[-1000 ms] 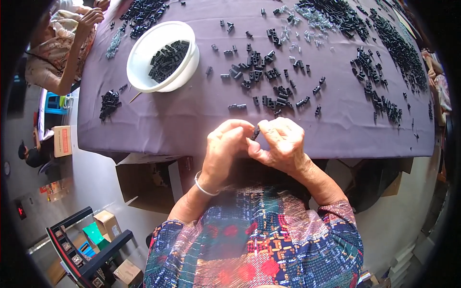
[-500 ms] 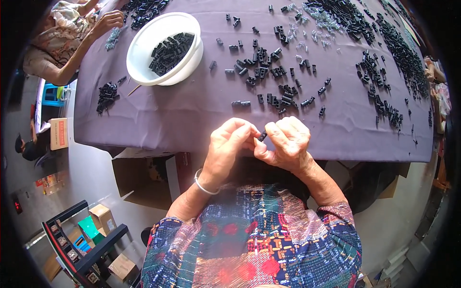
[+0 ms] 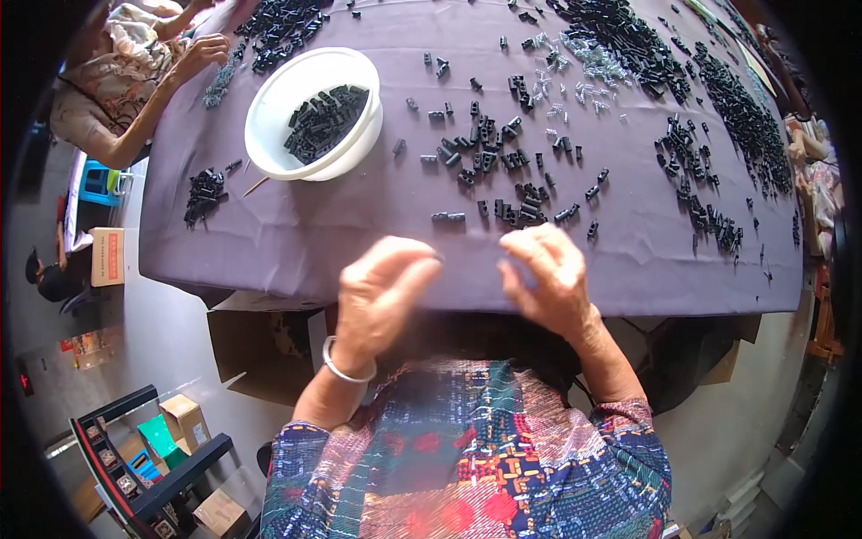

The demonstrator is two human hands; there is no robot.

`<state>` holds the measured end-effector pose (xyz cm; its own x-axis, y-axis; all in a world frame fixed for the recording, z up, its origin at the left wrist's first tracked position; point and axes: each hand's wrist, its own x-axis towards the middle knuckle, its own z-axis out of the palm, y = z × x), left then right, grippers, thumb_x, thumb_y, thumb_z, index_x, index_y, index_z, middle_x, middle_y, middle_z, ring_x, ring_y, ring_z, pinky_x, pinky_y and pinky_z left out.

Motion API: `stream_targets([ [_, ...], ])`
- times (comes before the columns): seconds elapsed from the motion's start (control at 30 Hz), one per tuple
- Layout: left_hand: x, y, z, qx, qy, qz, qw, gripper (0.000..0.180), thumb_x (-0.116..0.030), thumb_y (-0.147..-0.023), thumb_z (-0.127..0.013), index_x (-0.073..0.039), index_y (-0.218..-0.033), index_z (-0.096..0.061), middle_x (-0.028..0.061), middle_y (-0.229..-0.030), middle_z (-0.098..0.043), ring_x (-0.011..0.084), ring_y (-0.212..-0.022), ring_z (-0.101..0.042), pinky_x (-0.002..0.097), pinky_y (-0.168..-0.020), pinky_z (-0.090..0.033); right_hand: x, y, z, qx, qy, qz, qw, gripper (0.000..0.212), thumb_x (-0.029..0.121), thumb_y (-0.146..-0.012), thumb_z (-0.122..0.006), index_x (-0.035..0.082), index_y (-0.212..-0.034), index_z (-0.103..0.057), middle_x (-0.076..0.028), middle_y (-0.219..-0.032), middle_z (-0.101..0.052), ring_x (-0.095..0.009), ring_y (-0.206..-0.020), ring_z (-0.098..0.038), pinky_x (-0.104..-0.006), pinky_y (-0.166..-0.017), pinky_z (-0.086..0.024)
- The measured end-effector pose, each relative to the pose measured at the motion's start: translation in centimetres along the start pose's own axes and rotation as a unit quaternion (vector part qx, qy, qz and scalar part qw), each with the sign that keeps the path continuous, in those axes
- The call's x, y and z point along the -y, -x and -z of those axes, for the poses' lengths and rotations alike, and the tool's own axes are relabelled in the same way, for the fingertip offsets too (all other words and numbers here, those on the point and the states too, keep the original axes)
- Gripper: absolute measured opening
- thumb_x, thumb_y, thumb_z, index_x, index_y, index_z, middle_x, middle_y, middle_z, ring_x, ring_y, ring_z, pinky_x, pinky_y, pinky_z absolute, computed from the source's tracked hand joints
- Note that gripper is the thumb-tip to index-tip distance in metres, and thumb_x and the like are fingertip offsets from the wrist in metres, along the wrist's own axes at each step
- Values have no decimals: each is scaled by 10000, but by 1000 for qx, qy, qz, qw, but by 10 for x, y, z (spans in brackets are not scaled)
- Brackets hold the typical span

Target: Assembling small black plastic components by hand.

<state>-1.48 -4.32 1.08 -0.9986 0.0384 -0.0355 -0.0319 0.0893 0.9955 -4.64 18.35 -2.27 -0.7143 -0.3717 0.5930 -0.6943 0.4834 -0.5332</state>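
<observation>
My left hand (image 3: 382,292), a white bangle on its wrist, hovers over the near table edge with thumb and fingers pinched together. A dark speck shows at its fingertips, too small and blurred to name. To its right my right hand (image 3: 549,277) is raised, thumb and index finger apart, with nothing plainly visible between them. Just beyond the hands lies a cluster of small black plastic parts (image 3: 521,212), some of them short cylinders. A white bowl (image 3: 364,148), partly filled with black parts (image 3: 325,124), stands on the left of the table.
A purple-grey cloth (image 3: 359,234) covers the table. Metal springs (image 3: 593,61) and big heaps of black parts (image 3: 620,31) lie at the far right. A small black pile (image 3: 206,193) and a thin stick (image 3: 256,186) sit near the bowl. Another person's hand (image 3: 202,56) is at far left.
My hands were together around a small black part; now they are apart, the left having moved left. The view has shifted slightly.
</observation>
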Motion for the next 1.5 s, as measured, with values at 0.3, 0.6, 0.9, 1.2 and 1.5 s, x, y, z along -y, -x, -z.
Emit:
stream_targets([
  [0.3, -26, -22, 41, -81, 62, -17, 995, 149, -48, -913, -648, 32, -1038, -659, 84, -816, -687, 121, -707, -641, 230, -675, -534, -15, -9, 15, 8, 111, -57, 992, 175, 10, -713, -666, 51, -874, -610, -73, -816, -566, -258, -767, -578, -369, -664, -457],
  [0.6, 14, -2, -7, 1, 247, 182, 952, 182, -33, -877, -672, 23, -1050, -668, 119, -847, -701, 136, -685, -649, 245, -610, -532, -16, -20, 0, 38, 185, -66, 980, 204, 68, -743, -684, 76, -939, -630, -60, -867, -550, -241, -843, -562, -363, -699, -445],
  [0.9, 20, 1, -5, 36, 246, 199, 948, 205, -38, -877, -675, 39, -1065, -660, 132, -862, -701, 144, -687, -648, 255, -609, -533, -7, -19, 5, 18, 61, -35, 997, 271, 42, -719, -719, 44, -981, -648, -96, -939, -596, -277, -870, -591, -374, -750, -490],
  [1.2, 21, 3, -9, 59, 272, 193, 941, 184, -53, -880, -679, 31, -1043, -667, 96, -846, -690, 114, -706, -619, 235, -641, -512, 25, -19, -9, 58, -30, -6, 998, 447, 172, -664, -754, 11, -1054, -605, -139, -987, -603, -315, -890, -590, -409, -764, -498],
  [1.5, 19, -1, -10, 80, 271, 202, 938, 131, -17, -884, -647, 15, -1010, -662, 92, -817, -673, 145, -696, -630, 259, -660, -526, 41, -7, -21, 1, 8, -53, 999, 444, 150, -663, -736, -28, -1050, -613, -165, -986, -612, -330, -860, -608, -418, -729, -524],
])
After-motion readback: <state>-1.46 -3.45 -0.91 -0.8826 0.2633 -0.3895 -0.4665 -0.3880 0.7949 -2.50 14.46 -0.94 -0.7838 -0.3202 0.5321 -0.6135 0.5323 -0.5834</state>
